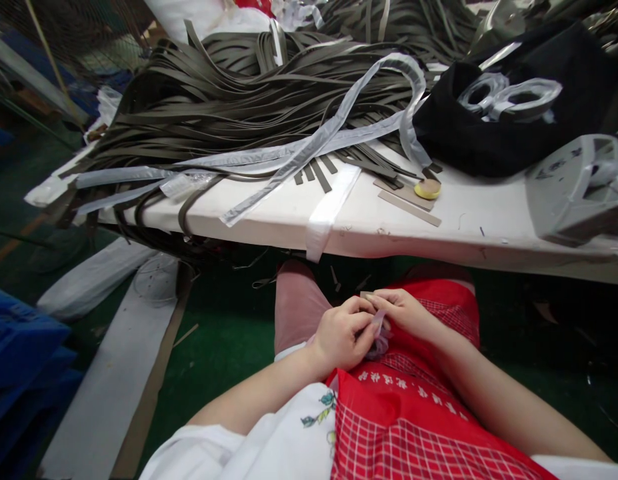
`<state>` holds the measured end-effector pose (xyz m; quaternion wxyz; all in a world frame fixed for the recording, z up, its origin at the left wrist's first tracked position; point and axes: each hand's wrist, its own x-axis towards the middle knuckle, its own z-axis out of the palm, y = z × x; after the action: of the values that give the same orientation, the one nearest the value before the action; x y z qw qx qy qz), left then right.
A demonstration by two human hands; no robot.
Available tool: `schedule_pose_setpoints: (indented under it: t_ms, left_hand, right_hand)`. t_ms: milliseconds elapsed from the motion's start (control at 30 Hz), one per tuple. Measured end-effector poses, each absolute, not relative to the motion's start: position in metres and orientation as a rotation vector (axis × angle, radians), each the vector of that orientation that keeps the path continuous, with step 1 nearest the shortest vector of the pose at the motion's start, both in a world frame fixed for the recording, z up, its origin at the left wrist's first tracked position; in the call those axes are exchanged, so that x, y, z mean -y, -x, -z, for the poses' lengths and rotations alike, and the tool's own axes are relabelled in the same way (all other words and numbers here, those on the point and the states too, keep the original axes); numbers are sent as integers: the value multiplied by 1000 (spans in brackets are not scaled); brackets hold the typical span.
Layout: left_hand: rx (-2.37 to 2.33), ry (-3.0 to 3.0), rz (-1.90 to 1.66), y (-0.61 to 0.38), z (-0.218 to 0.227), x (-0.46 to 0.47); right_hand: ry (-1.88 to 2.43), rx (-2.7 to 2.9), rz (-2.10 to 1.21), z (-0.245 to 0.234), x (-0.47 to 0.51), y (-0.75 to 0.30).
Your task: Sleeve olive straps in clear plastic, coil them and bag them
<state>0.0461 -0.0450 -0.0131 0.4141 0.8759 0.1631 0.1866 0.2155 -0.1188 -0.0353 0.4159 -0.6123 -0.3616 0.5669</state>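
Observation:
Close together above my lap, both hands are closed around a bundled strip of translucent film (379, 341). My left hand (339, 333) has its fingers curled, and the film comes out beside its thumb. My right hand (401, 311) pinches at the top of the bundle with its fingertips. A small beige strip end (367, 295) pokes out between the hands; which of them grips it I cannot tell. Part of the bundle is hidden behind the fingers. Below the hands lies a red apron (409, 393) with a checked pattern.
Ahead is a white-covered table (269, 217) piled with dark grey-green strips (229, 100). A long film-wrapped strip (333, 127) loops over them. Coiled wrapped strips (523, 99) rest on black cloth (479, 143). A grey tape dispenser (573, 190) sits right; blue crates (23, 353) stand left.

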Motion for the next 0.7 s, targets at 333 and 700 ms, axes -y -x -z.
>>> schedule_pose_setpoints:
  t_ms: [333,700]
  left_hand:
    - [-685,-2014,-333,-46,14,40]
    - [-823,-1730,-242,-45,18,42]
  right_hand:
    - [1734,1217,-757,42,128,-201]
    - [1568,1295,-1199,23,129,-221]
